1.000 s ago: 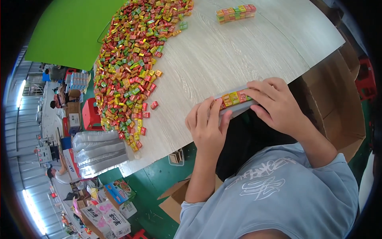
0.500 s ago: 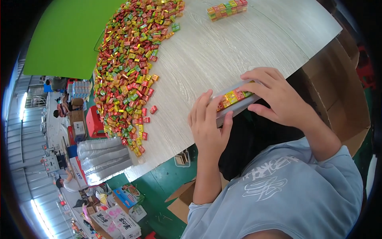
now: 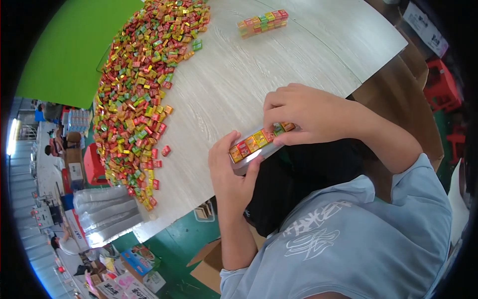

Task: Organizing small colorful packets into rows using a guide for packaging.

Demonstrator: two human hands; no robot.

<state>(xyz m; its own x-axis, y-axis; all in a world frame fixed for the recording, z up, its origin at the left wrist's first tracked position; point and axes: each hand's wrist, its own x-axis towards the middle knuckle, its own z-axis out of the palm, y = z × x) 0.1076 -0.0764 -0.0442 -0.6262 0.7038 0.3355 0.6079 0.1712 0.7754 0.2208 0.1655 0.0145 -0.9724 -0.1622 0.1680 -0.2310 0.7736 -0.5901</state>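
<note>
A long clear plastic tray (image 3: 244, 162) rests at the table's near edge, with a row of small red, yellow, orange and green wrapped candies (image 3: 252, 144) in it. My left hand (image 3: 230, 167) is closed round its left end, fingers along the far side and thumb on the near side. At the other end my right hand (image 3: 303, 115) bends over the row, its thumb at the near side and its curled fingers on the candies there. Those fingertips partly hide the end pieces.
A big heap of wrapped candies (image 3: 139, 99) covers the table's left side. Another filled clear pack (image 3: 263, 23) lies at the far side. Stacked clear trays (image 3: 107, 209) stand at the left corner. Cardboard boxes (image 3: 393, 104) flank me; red stools (image 3: 440, 85) stand beyond.
My right hand has curled its fingers in over the row's right end, uncovering more candies to the left. The whole scene has shifted left in view as my head turned.
</note>
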